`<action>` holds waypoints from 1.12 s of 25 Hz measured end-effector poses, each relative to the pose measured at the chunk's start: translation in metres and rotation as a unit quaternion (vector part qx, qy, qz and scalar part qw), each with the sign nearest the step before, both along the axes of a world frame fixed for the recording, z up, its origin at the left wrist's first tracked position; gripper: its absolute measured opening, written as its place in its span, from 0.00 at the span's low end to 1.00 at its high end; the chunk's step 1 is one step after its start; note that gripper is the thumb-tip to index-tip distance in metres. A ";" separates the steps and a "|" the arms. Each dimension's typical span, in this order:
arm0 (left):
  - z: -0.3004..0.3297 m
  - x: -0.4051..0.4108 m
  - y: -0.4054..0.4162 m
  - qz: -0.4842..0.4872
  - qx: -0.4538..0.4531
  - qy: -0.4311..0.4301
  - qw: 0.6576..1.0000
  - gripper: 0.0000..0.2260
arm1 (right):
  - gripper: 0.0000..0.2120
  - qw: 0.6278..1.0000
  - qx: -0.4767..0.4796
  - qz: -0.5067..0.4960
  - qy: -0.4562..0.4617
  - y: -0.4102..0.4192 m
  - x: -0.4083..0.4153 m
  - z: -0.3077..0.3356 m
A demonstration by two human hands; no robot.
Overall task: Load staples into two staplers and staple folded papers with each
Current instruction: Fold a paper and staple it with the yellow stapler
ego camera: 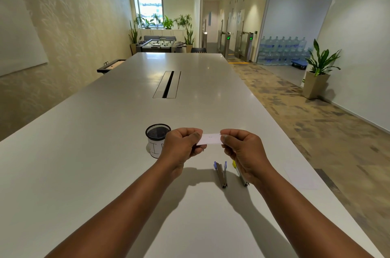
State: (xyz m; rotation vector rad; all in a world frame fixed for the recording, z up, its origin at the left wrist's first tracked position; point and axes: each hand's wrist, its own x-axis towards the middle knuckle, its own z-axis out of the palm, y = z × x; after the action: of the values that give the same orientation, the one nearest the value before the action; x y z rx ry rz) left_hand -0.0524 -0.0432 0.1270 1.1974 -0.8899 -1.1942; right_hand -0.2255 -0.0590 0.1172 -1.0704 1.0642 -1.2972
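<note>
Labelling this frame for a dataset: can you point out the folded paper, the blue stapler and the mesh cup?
folded paper (211, 139), head view, on its white middle between the hands.
blue stapler (221, 174), head view, on its metal body.
mesh cup (156, 132), head view, on its black mesh wall.

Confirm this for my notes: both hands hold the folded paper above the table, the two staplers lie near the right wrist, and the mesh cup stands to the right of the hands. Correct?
Not quite. In the head view, the mesh cup stands left of the hands, beside the left hand. The rest holds: the left hand and right hand hold the folded paper, staplers near the right wrist.
</note>
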 end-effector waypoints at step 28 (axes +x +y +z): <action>-0.004 -0.001 -0.007 -0.062 0.073 0.065 0.993 0.05 | 0.06 0.997 -0.022 0.023 0.072 0.002 0.005 -0.001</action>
State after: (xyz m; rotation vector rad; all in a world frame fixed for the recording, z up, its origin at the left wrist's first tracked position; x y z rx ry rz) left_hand -0.0531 -0.0499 0.1229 1.1778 -0.8003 -1.4418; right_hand -0.2206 -0.0573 0.1165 -1.2309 1.1148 -1.2258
